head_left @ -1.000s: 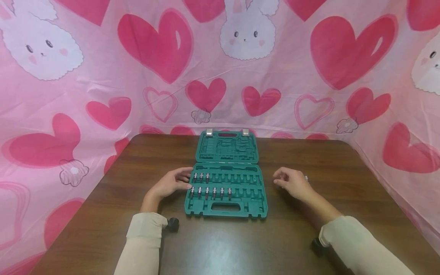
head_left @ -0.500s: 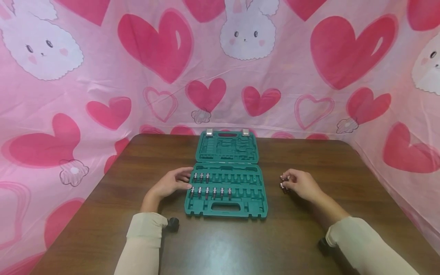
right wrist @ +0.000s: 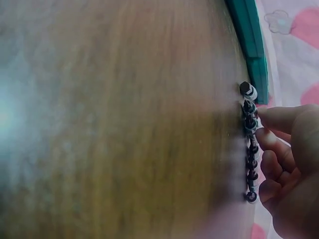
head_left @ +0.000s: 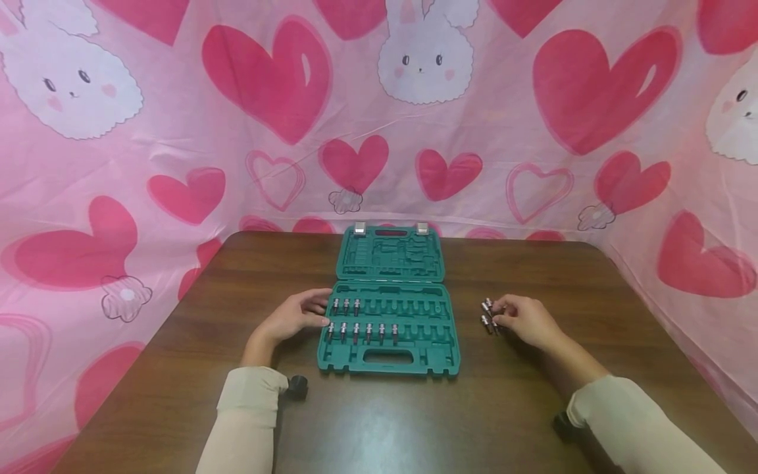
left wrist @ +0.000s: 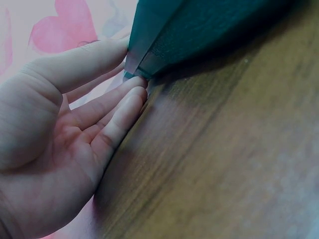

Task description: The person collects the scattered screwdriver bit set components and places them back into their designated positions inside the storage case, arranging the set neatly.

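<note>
An open green socket case (head_left: pixel 388 359) lies on the table, its lid folded back. Short silver bit sockets (head_left: pixel 356 332) with dark tips stand in the left part of its two rows; the slots further right hold none. My left hand (head_left: pixel 293 319) rests against the case's left side, fingers extended, as the left wrist view also shows at the case's edge (left wrist: pixel 154 37). To the right of the case, my right hand (head_left: pixel 527 320) reaches a small group of loose bit sockets (head_left: pixel 487 322). Its thumb and forefinger are slightly apart beside them. The right wrist view shows several loose sockets (right wrist: pixel 250 124) in a line.
A brown wooden table (head_left: pixel 391 421) carries everything. The case's lid (head_left: pixel 391 253) with two metal latches lies flat toward the back. A pink cloth with hearts and rabbits (head_left: pixel 355 99) hangs around the table's back and sides.
My right hand has moved to the right, away from the case, uncovering the loose bit sockets by its fingertips. My left hand stays at the case's side.
</note>
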`<act>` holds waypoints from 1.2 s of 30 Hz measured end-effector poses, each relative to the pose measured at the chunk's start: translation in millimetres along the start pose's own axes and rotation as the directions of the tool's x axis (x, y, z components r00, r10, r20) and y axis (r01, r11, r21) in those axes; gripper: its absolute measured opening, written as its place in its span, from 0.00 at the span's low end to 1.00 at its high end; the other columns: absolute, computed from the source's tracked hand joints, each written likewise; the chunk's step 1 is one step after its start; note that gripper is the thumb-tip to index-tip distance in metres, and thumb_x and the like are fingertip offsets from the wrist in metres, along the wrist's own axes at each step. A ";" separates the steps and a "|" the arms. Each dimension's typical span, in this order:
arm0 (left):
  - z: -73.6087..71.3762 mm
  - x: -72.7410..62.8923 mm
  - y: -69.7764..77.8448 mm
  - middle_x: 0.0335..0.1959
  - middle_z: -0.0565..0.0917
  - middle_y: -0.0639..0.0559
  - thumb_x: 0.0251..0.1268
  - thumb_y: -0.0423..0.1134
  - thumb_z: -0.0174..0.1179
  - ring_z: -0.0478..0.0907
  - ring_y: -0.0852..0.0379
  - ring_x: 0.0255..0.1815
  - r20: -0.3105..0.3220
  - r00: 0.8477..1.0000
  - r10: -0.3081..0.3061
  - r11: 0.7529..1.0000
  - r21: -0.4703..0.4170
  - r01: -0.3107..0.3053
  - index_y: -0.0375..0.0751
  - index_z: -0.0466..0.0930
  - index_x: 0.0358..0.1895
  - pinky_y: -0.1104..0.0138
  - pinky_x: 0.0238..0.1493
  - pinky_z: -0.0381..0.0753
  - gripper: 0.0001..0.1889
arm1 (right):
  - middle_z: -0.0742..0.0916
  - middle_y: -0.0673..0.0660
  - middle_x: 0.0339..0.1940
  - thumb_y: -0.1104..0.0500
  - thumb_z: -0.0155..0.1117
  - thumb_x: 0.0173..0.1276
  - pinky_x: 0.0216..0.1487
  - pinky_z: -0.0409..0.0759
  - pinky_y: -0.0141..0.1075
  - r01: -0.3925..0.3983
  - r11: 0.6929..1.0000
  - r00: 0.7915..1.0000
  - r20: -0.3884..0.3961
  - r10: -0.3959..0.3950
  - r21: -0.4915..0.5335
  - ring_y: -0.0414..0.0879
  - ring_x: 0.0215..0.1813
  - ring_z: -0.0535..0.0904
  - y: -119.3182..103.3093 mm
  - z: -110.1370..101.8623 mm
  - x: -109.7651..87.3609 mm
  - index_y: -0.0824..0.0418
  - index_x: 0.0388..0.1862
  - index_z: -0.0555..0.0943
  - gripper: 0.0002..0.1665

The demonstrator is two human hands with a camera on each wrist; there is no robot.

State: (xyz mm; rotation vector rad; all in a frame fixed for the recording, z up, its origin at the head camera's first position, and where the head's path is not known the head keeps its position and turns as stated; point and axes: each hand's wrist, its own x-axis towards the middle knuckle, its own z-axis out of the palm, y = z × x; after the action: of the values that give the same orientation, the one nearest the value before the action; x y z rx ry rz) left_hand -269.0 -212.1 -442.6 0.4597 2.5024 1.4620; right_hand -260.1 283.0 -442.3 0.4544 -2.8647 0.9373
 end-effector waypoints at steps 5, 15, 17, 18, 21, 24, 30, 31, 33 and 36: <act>0.4 0.3 0.4 0.56 0.78 0.45 0.59 0.40 0.69 0.75 0.47 0.55 0.001 1.000 -0.002 1.000 -0.001 0.002 0.45 0.68 0.70 0.50 0.58 0.73 0.34 | 0.81 0.48 0.22 0.65 0.70 0.60 0.27 0.70 0.37 -0.009 1.000 1.000 0.001 0.009 0.005 0.43 0.26 0.73 0.4 -0.8 -2.0 0.61 0.35 0.82 0.05; -0.2 -0.3 0.1 0.56 0.78 0.46 0.59 0.40 0.69 0.75 0.47 0.55 -0.009 1.000 -0.010 1.000 0.011 0.010 0.45 0.68 0.69 0.50 0.58 0.73 0.34 | 0.79 0.48 0.22 0.62 0.69 0.62 0.27 0.69 0.38 -0.047 0.999 0.999 0.025 0.048 -0.023 0.44 0.25 0.72 4.9 -0.6 -3.6 0.59 0.35 0.83 0.04; -0.2 -0.4 0.5 0.56 0.78 0.45 0.59 0.40 0.69 0.75 0.46 0.55 -0.008 1.000 -0.006 1.000 0.014 0.006 0.44 0.68 0.69 0.49 0.58 0.73 0.34 | 0.79 0.48 0.21 0.61 0.69 0.62 0.27 0.69 0.38 -0.052 0.998 0.998 0.031 0.053 -0.032 0.44 0.25 0.71 5.3 -0.7 -4.3 0.59 0.34 0.82 0.04; -0.1 -0.2 0.5 0.56 0.79 0.46 0.59 0.40 0.69 0.75 0.47 0.55 -0.010 1.000 -0.013 1.000 0.009 0.013 0.45 0.69 0.69 0.50 0.58 0.73 0.34 | 0.78 0.48 0.21 0.61 0.69 0.62 0.26 0.68 0.38 -0.052 0.998 0.998 0.035 0.053 -0.037 0.44 0.25 0.71 5.2 -1.0 -4.7 0.58 0.33 0.82 0.04; 0.3 -0.3 0.9 0.56 0.78 0.46 0.59 0.41 0.69 0.75 0.47 0.55 -0.009 1.000 -0.015 1.000 0.009 0.015 0.45 0.68 0.69 0.49 0.58 0.72 0.34 | 0.79 0.48 0.21 0.61 0.69 0.62 0.26 0.68 0.38 -0.048 0.998 0.998 0.040 0.050 -0.042 0.44 0.24 0.71 5.0 -1.1 -6.1 0.57 0.32 0.82 0.04; 0.5 -0.5 0.1 0.56 0.78 0.46 0.59 0.41 0.69 0.74 0.47 0.55 -0.008 1.000 -0.015 1.000 0.008 0.015 0.45 0.68 0.69 0.49 0.58 0.72 0.34 | 0.79 0.47 0.21 0.61 0.70 0.61 0.26 0.68 0.38 -0.038 0.998 0.998 0.044 0.040 -0.056 0.44 0.24 0.71 4.5 -1.4 -7.5 0.56 0.32 0.81 0.04; 0.7 -0.4 -0.1 0.56 0.78 0.46 0.59 0.41 0.69 0.74 0.47 0.55 -0.006 1.000 -0.006 1.000 0.009 0.006 0.45 0.68 0.69 0.48 0.59 0.72 0.34 | 0.78 0.45 0.20 0.60 0.72 0.58 0.26 0.67 0.38 -0.010 0.993 0.999 0.043 0.015 -0.119 0.42 0.24 0.71 2.3 -2.4 -10.6 0.55 0.33 0.82 0.06; 0.8 -0.2 0.2 0.56 0.78 0.46 0.59 0.41 0.69 0.74 0.47 0.55 -0.006 1.000 -0.007 1.000 0.008 0.007 0.45 0.68 0.69 0.48 0.59 0.72 0.34 | 0.78 0.45 0.20 0.59 0.72 0.58 0.26 0.67 0.38 -0.008 0.992 0.999 0.044 0.014 -0.128 0.42 0.24 0.71 1.8 -2.6 -11.1 0.55 0.34 0.82 0.07; 0.8 0.0 0.5 0.56 0.78 0.46 0.59 0.41 0.69 0.74 0.47 0.55 -0.007 1.000 -0.008 1.000 0.008 0.008 0.45 0.68 0.69 0.49 0.59 0.72 0.34 | 0.79 0.45 0.20 0.59 0.72 0.58 0.26 0.67 0.39 -0.007 0.989 0.999 0.043 0.013 -0.146 0.41 0.24 0.72 1.1 -2.8 -11.7 0.54 0.34 0.82 0.07; 0.7 0.4 0.4 0.56 0.78 0.46 0.59 0.41 0.69 0.75 0.47 0.55 -0.006 1.000 -0.007 1.000 0.006 0.007 0.45 0.68 0.69 0.49 0.59 0.72 0.34 | 0.80 0.44 0.21 0.59 0.72 0.57 0.26 0.68 0.39 -0.014 0.986 0.999 0.042 0.021 -0.166 0.41 0.24 0.73 -0.2 -3.0 -12.1 0.54 0.34 0.82 0.08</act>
State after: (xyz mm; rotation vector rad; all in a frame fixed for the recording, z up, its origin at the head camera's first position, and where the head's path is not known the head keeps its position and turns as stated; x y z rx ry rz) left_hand -269.1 -211.2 -442.5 0.4481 2.5111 1.4552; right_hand -248.5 287.7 -442.0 0.4385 -2.9589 0.6914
